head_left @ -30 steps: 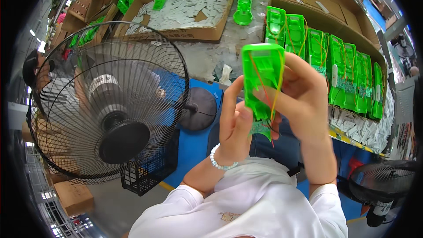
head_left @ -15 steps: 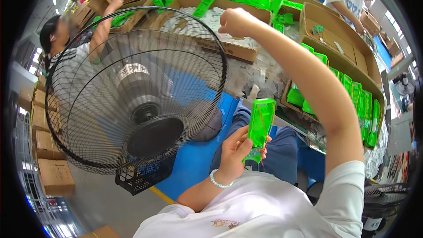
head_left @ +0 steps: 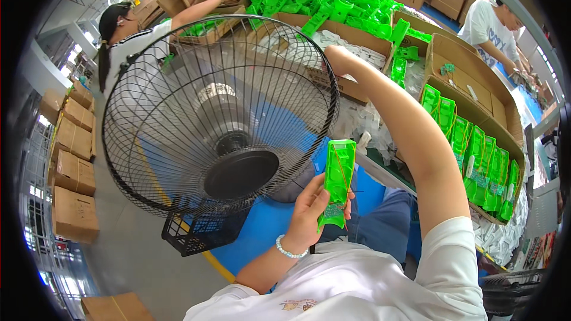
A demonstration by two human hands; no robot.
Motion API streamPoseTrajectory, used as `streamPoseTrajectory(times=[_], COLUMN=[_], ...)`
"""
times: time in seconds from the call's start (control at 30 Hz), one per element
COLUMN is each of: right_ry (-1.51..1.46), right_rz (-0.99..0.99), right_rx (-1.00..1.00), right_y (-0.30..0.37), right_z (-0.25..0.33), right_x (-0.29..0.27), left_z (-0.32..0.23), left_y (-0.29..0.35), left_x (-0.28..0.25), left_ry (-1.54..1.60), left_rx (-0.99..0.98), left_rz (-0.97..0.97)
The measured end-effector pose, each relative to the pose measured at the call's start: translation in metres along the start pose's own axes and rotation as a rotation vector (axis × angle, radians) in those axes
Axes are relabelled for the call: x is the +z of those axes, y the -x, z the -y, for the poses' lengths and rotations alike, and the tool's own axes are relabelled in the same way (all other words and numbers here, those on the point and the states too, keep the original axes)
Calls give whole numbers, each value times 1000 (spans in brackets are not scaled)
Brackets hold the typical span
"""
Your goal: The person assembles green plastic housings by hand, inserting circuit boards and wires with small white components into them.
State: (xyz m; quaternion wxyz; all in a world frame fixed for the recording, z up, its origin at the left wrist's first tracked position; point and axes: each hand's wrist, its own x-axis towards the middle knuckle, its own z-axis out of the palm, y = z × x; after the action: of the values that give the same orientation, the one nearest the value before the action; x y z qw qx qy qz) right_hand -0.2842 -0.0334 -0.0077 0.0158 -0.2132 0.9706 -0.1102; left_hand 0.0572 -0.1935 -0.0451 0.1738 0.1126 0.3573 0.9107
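My left hand (head_left: 306, 216) is closed around a long green plastic housing (head_left: 339, 169), held upright above my lap. A small green circuit board (head_left: 334, 210) sits at the housing's lower end, and orange wires run along its open face. At the far end of my stretched arm, my right hand (head_left: 340, 61) is over the near side of a cardboard box (head_left: 352, 90) of white plastic pieces (head_left: 355, 41). Its fingers point down and are hidden, so whether they hold anything does not show.
A large black fan (head_left: 241, 173) stands close on the left, its cage edge beside my right hand. Green housings (head_left: 333, 9) are heaped at the back. Wired housings (head_left: 474, 151) stand in a row at right, below an open carton (head_left: 476, 77). Two people work nearby.
My view has turned, shifting the scene rightward and down. My right hand has dipped lower at the box of white pieces. The housing in my left hand stands straighter.
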Motion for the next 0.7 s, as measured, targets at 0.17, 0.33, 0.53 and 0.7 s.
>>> streamPoseTrajectory(times=[0.17,0.33,0.53,0.7], right_ry=[-382,-1068,-889,-1086], right_rz=[-319,-392,-647,-935], right_rx=[178,174,65,-9], right_y=[36,103,230,324], right_z=[3,7,55,96], right_x=[-36,-95,-120,-95], left_z=[2,2,-11,-14], left_y=[6,-14,-46,-61], left_x=[4,12,45,63], left_ry=[-14,48,14,83], left_rx=[30,55,135,178], left_rz=[-84,97,87,36])
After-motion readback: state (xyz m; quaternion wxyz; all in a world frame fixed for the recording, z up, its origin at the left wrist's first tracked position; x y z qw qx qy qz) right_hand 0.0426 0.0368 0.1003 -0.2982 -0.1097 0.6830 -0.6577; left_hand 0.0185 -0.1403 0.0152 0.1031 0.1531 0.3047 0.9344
